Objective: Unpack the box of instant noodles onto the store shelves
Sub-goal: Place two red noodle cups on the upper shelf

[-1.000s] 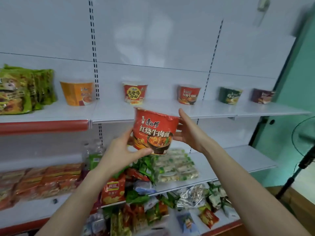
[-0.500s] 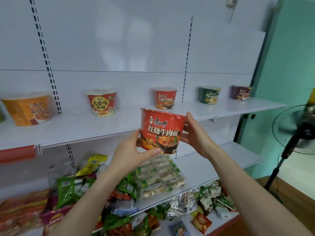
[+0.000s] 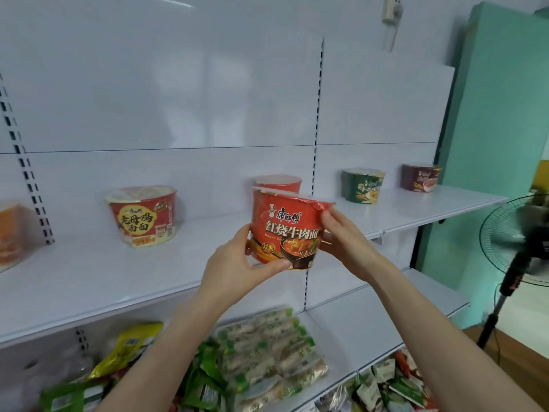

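I hold a red instant noodle bowl (image 3: 286, 227) upright in both hands, just above the front edge of the white upper shelf (image 3: 124, 281). My left hand (image 3: 237, 269) grips its lower left side, thumb across the base. My right hand (image 3: 346, 242) grips its right side, fingers near the rim. Directly behind it on the shelf stands another red bowl (image 3: 277, 182), mostly hidden. A red and cream bowl (image 3: 144, 214) stands to the left, an orange bowl (image 3: 9, 233) at the far left edge, a green bowl (image 3: 362, 185) and a dark purple bowl (image 3: 420, 177) to the right.
The shelf below (image 3: 371, 319) carries clear packs of wrapped snacks (image 3: 267, 349) and green and yellow bags (image 3: 127, 349). More snack packets (image 3: 392, 382) lie on the lowest shelf. A standing fan (image 3: 517, 248) is at the right, before a teal wall (image 3: 490, 144).
Both hands have carried the red bowl up and forward, from below the shelf edge to in front of the red bowl standing there. The view has swung right and closer.
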`<act>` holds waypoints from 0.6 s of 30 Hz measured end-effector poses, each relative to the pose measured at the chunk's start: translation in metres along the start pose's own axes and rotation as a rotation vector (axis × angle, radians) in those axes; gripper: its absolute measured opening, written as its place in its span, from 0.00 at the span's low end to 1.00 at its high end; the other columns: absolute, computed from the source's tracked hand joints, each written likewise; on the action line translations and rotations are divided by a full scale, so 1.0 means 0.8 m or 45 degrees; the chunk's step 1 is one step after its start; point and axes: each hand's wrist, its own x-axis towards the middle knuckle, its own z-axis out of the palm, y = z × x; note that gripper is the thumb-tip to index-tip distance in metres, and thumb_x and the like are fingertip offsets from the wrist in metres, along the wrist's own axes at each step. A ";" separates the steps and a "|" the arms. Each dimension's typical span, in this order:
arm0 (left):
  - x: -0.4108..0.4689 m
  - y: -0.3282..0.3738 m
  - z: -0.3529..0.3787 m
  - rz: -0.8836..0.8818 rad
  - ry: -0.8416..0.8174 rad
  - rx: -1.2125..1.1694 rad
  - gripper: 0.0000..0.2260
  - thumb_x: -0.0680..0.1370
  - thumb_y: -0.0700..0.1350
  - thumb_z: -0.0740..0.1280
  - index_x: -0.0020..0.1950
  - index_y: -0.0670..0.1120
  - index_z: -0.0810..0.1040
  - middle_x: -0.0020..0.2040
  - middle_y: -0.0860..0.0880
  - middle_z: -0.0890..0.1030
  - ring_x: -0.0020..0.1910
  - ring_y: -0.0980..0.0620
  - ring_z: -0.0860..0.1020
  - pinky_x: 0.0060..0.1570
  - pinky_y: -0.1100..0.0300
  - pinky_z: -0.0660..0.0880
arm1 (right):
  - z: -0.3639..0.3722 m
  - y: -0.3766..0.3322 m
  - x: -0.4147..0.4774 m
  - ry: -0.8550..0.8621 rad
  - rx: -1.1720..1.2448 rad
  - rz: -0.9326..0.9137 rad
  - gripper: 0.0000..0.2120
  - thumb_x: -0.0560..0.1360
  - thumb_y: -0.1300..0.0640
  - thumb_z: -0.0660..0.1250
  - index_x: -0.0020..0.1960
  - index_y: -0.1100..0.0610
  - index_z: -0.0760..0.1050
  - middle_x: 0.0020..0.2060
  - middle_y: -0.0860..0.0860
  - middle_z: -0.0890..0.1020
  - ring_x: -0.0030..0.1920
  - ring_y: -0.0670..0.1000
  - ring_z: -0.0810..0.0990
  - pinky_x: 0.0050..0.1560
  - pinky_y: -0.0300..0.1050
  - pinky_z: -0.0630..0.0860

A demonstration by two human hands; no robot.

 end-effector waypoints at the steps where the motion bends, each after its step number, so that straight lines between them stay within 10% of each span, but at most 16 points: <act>1: 0.010 0.000 0.006 0.016 -0.001 0.008 0.35 0.64 0.61 0.73 0.67 0.53 0.67 0.47 0.60 0.76 0.48 0.59 0.76 0.47 0.64 0.69 | -0.007 0.005 0.007 0.005 -0.023 -0.025 0.45 0.52 0.28 0.72 0.63 0.50 0.69 0.57 0.47 0.80 0.56 0.48 0.80 0.49 0.39 0.79; 18: 0.206 0.057 0.135 0.063 0.217 0.087 0.25 0.66 0.61 0.73 0.58 0.51 0.74 0.47 0.59 0.77 0.47 0.57 0.77 0.47 0.61 0.73 | -0.173 -0.002 0.183 0.107 0.030 -0.207 0.45 0.55 0.44 0.77 0.67 0.57 0.66 0.59 0.51 0.79 0.59 0.51 0.78 0.62 0.52 0.75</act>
